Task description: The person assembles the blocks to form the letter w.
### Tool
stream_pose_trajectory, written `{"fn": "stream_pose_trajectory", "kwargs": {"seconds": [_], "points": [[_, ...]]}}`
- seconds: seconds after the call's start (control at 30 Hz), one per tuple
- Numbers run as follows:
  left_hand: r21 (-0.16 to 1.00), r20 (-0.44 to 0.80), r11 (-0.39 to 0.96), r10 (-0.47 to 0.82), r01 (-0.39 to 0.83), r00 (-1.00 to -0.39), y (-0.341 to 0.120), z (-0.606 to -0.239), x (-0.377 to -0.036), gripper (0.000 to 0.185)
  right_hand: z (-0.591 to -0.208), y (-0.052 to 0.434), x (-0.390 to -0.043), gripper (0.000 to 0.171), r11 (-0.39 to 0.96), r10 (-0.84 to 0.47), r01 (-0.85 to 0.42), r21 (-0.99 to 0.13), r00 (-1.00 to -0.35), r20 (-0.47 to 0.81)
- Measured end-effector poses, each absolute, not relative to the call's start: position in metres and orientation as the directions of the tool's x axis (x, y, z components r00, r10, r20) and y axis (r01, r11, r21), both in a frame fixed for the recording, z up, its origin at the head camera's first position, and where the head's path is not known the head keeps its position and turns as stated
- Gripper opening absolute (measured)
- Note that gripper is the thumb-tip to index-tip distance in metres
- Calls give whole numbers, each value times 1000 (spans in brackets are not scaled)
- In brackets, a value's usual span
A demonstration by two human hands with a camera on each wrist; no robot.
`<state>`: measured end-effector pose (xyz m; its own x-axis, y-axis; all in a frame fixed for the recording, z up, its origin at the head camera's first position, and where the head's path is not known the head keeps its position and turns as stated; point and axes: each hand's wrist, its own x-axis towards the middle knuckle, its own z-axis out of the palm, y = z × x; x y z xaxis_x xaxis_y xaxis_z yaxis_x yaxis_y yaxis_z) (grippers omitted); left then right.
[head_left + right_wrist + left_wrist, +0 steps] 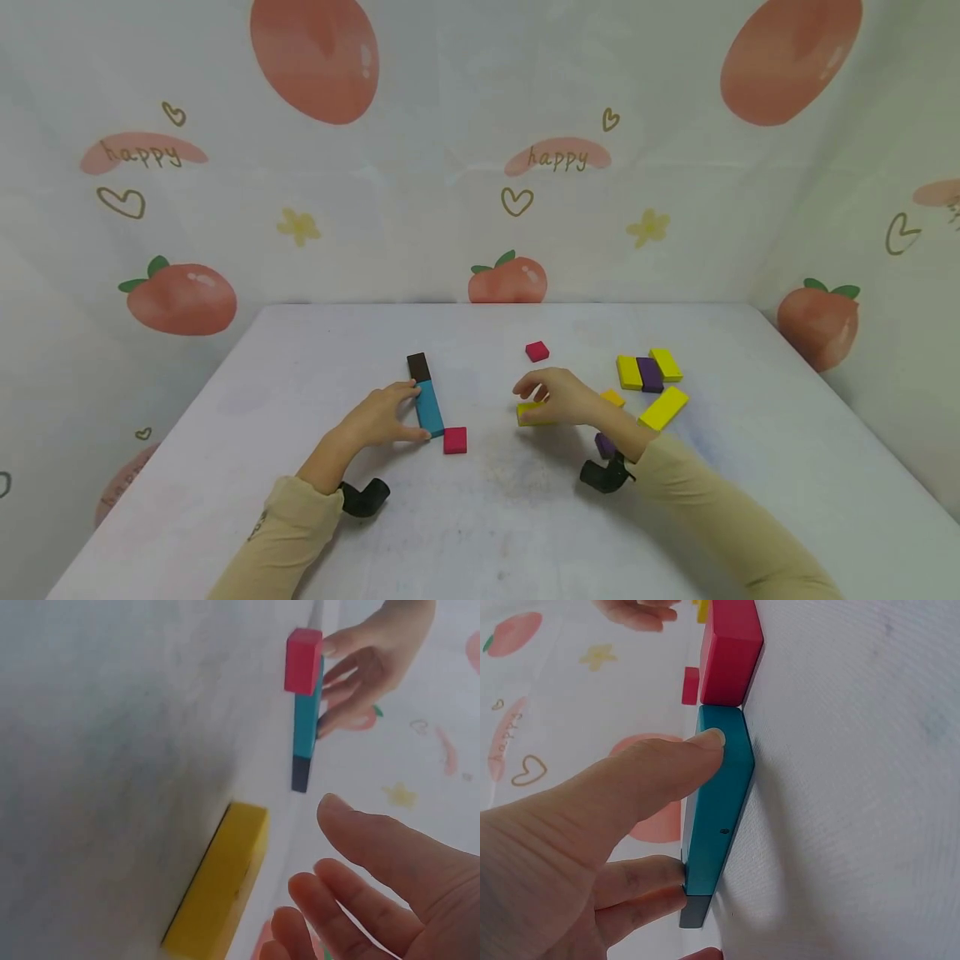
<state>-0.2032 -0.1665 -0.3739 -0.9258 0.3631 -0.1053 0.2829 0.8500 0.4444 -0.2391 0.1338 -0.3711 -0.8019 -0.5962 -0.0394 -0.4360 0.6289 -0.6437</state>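
A blue block (429,410) lies with its far end against a dark brown block (418,367) and its near end beside a red block (455,440). My left hand (378,417) touches the blue block. Its thumb (705,742) rests near the red block end, and its other fingers (649,877) reach the end by the dark block. My right hand (562,397) hovers by a yellow block (221,885), its fingers loosely bent and apart from it in the right wrist view. In the head view this hand partly covers that block.
A small red block (537,351) lies farther back. To the right are several yellow blocks (664,408), a purple block (650,375), an orange-yellow block (612,398) and another purple block (604,445) partly behind the right wrist. A printed curtain (420,233) stands behind the white table (495,517).
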Motion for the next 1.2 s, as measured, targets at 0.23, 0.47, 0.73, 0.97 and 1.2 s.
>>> {"fn": "stream_pose_trajectory", "kwargs": {"seconds": [0.23, 0.47, 0.73, 0.97, 1.2], "points": [[447, -103, 846, 370, 289, -923, -166, -375, -204, 74, -375, 148, -240, 35, 682, -547, -384, -622, -833, -86], [445, -102, 849, 365, 286, -925, -166, -375, -203, 74, -379, 148, -241, 35, 707, -526, -367, -605, -845, -102], [455, -111, 848, 358, 273, -927, -166, -376, -203, 75, -381, 143, -238, 32, 739, -495, -341, -582, -860, -124], [450, -121, 854, 349, 262, -929, -165, -376, -202, 75, -382, 142, -238, 30, 744, -493, -339, -576, -860, -130], [456, -122, 851, 350, 260, -929, -165, -375, -203, 76, -380, 140, -237, 30, 741, -501, -352, -572, -857, -120]]}}
